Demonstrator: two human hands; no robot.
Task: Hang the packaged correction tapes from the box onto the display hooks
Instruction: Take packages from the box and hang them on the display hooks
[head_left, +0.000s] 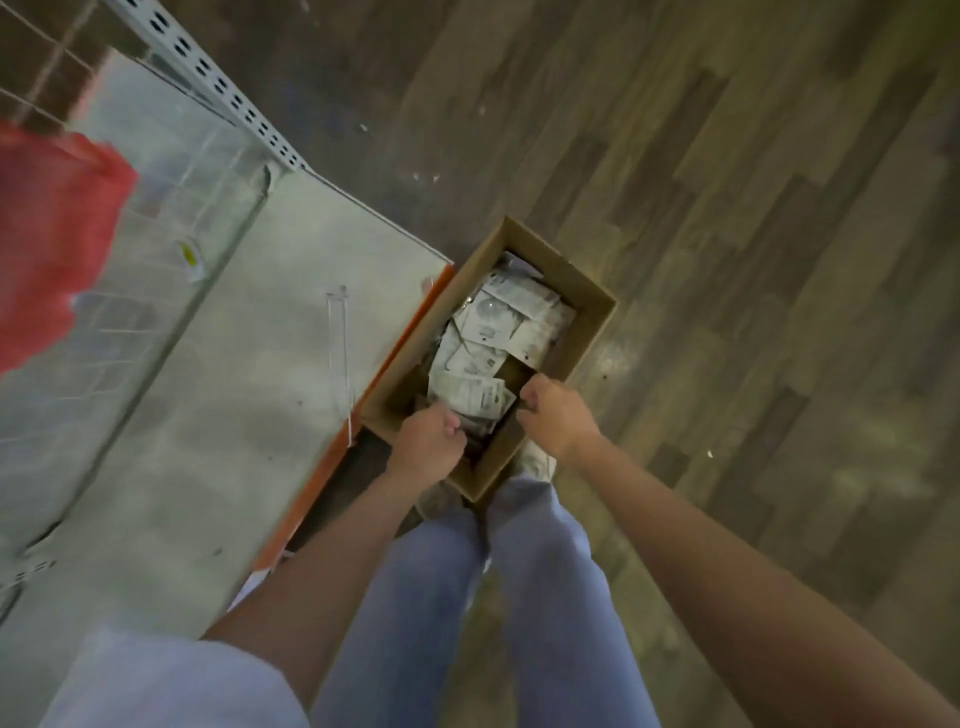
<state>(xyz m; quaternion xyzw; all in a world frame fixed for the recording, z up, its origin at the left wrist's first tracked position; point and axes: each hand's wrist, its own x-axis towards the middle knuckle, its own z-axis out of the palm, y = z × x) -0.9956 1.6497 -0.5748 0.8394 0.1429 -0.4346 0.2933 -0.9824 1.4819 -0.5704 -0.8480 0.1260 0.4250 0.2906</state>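
Both hands — left hand (428, 441), right hand (553, 410) — seemingly grip the box (592, 332).

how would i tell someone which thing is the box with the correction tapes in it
Start at the grey shelf base with the orange front edge; right against that edge, on the wood-plank floor, sits an open brown cardboard box. It is the only carton here, heaped with white packets, with both hands at its near end.
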